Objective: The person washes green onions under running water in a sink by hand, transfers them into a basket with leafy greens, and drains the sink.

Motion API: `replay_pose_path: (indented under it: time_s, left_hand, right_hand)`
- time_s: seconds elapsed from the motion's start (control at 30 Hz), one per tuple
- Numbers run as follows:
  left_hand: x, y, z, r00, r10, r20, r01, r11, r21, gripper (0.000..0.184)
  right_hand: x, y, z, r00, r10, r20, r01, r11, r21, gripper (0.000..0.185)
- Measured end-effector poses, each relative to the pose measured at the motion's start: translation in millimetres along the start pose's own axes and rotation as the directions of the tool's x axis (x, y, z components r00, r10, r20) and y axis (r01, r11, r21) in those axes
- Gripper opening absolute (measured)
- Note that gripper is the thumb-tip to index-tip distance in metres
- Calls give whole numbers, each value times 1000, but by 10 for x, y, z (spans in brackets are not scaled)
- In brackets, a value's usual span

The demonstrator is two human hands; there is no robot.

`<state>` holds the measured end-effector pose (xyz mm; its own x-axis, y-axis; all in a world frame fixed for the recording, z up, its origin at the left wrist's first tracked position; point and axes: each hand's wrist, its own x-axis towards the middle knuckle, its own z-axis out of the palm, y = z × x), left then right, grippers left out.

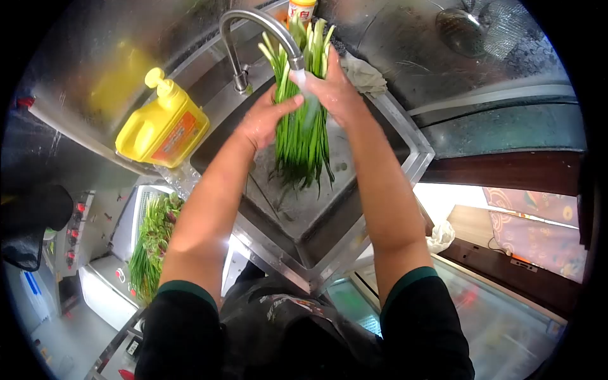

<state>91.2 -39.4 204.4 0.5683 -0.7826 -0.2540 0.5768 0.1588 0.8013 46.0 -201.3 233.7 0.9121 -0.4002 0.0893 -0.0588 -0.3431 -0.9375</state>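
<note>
As you look down over your own dark apron [282, 316], your two black sleeves [427, 323], each edged with a green band, frame the near part of the view. Beyond your left elbow, at the lower left, lies a heap of loose greens [154, 244], some leaves purplish, beside a pale basket; to the right of your right forearm sits a crumpled white bag [441, 237]. Ahead of you opens the steel sink [294, 221], one corner pointing toward your body. The bunch of green stalks [303, 145] is held over this basin, dark tips toward you and pale ends away; whether the tips touch the basin floor cannot be told. Your left hand [261, 121] grips the bunch along its left side, thumb laid across the stalks. Your right hand [337, 95] grasps it from the right, somewhat nearer the pale ends, its fingers partly hidden. A whitish stream of water [310, 114] falls between your hands onto the stalks from the curved faucet [273, 25], whose base stands on the rim at the far left. Left of the basin, tilted in your view, is a yellow pump jug [163, 130] with an orange label; a pale cloth [365, 76] lies at the far right rim. Farthest off are a yellow-and-white container [303, 9] behind the faucet and, at upper right, a metal strainer [459, 31].
</note>
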Motion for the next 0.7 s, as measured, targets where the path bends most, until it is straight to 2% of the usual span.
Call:
replay_pose_path:
  time_s: [0.03,0.1,0.2,0.23,0.27,0.3,0.33,0.37,0.5,0.53,0.63,0.67,0.7]
  left_hand:
    - [5,37,-55,1000,-12,-7,13,1000,9,50]
    - [97,90,-233,994,-106,24,109,986,-127,47]
    - [115,249,-298,990,-120,79,120,993,1,56]
    - [114,272,-227,993,-78,85,64,987,149,60]
    - [130,285,-126,994,-33,100,3,956,293,64]
    - [142,279,-47,993,11,118,-61,901,431,68]
    - [193,246,-15,989,93,117,-145,792,593,82]
    - [169,264,-10,992,75,105,-121,827,549,80]
    - [41,336,45,994,-6,108,-33,935,354,73]
    - [7,348,30,991,-29,132,-12,955,296,71]
    - [-35,369,-36,987,-60,152,27,976,216,71]
    - [-58,380,-36,985,-71,154,35,974,226,72]
    - [-73,405,-13,984,-80,158,42,971,235,72]
  right_hand:
    - [7,-12,-69,998,9,69,-10,1000,13,92]
    - [36,-50,-203,980,22,196,-31,999,44,89]
    - [72,-150,-252,995,-73,71,83,983,-164,83]
    - [84,-152,-249,995,-101,23,103,964,-246,82]
    - [98,-151,-228,997,-73,36,78,977,-197,82]
    - [92,-167,-161,997,-72,1,70,970,-235,83]
    - [90,-188,-74,997,-74,-34,62,961,-269,84]
    - [93,-206,-27,994,-80,-68,56,952,-301,85]
    - [51,-222,-142,980,-168,105,171,985,-18,81]
    - [46,-188,-174,978,-152,140,140,986,91,80]
    - [3,-251,-291,973,-66,219,26,983,183,81]
    - [-16,-302,-301,981,-61,186,32,987,155,81]
    - [-36,-372,-307,990,-16,140,13,1000,23,79]
